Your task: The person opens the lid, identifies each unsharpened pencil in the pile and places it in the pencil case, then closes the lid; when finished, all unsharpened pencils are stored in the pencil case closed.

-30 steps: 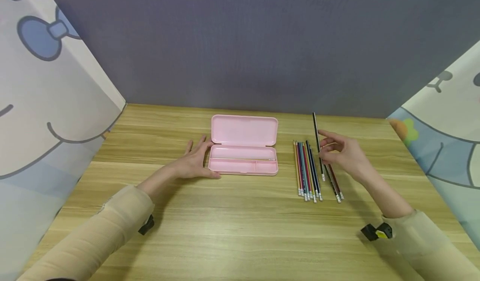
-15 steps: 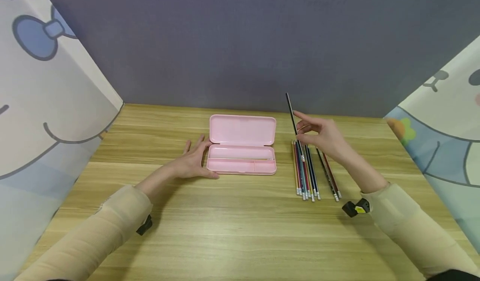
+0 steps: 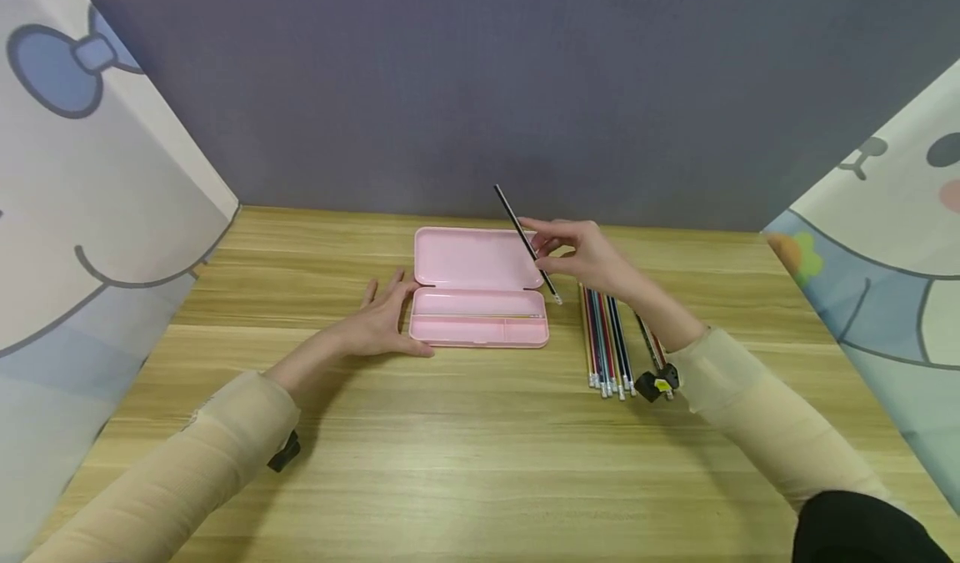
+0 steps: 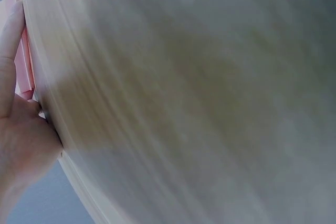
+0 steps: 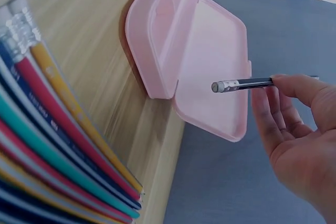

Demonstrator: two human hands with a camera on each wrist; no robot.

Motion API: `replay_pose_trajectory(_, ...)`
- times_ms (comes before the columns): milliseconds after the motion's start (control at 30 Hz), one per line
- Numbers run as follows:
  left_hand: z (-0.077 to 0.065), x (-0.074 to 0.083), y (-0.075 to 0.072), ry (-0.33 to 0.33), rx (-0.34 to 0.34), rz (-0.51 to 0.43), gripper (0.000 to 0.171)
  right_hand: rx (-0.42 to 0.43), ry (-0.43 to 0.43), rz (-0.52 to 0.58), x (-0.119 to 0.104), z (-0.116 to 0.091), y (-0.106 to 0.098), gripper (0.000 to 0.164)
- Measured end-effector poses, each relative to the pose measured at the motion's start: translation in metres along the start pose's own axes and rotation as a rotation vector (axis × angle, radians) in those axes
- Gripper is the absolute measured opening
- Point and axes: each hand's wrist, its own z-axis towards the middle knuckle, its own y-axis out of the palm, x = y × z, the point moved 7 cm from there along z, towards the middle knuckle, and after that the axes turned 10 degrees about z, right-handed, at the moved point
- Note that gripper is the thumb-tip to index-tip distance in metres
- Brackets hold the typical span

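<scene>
My right hand [image 3: 585,254] pinches a black pencil [image 3: 517,225] with a white eraser end between thumb and fingertips. The pencil is tilted in the air over the right side of the pink pencil case's raised lid [image 3: 472,256]. In the right wrist view its eraser end [image 5: 224,86] points toward the case. My left hand [image 3: 381,323] lies at the left end of the pink pencil case [image 3: 457,331], thumb along the front edge and other fingers spread toward the back. One thin pencil [image 3: 480,316] lies lengthwise inside the case.
Right of the case, a row of several coloured pencils [image 3: 609,342] lies on the wooden table [image 3: 480,454], erasers toward me. A few more pencils [image 3: 651,342] lie apart, partly hidden by my right wrist. A grey panel [image 3: 480,87] stands behind the table.
My right hand has lifted the black pencil from the right of the pencil row and carried it left to the case lid, tilting it. The left hand stays at the case.
</scene>
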Motion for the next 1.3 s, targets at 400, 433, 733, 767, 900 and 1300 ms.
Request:
replay_pose_trajectory(400, -0.002, 0.001, -0.003, -0.014, -0.004, 0.027, 0.1, -0.144, 0.013, -0.033, 0.004, 0.018, 0.037, 0.054)
replay_pose_trajectory(433, -0.003, 0.001, -0.004, -0.02, -0.008, 0.034, 0.101, -0.151, 0.007, -0.04, 0.003, 0.019, 0.04, 0.054)
replay_pose_trajectory(733, -0.004, 0.008, -0.009, -0.02, -0.03, 0.123, 0.106, -0.261, -0.048, -0.119, 0.002, 0.027, 0.062, 0.051)
replay_pose_trajectory(767, -0.004, 0.009, -0.009, -0.02, -0.032, 0.129, 0.107, -0.272, -0.049, -0.132, 0.002, 0.027, 0.063, 0.051)
replay_pose_trajectory(900, -0.005, 0.012, -0.01, -0.03, -0.041, 0.127, 0.108, -0.316, -0.046, -0.174, 0.005, 0.027, 0.07, 0.048)
replay_pose_trajectory(1300, -0.007, 0.017, -0.009, -0.039, -0.058, 0.118, 0.107, -0.395, -0.126, -0.389, 0.01, 0.023, 0.089, 0.048)
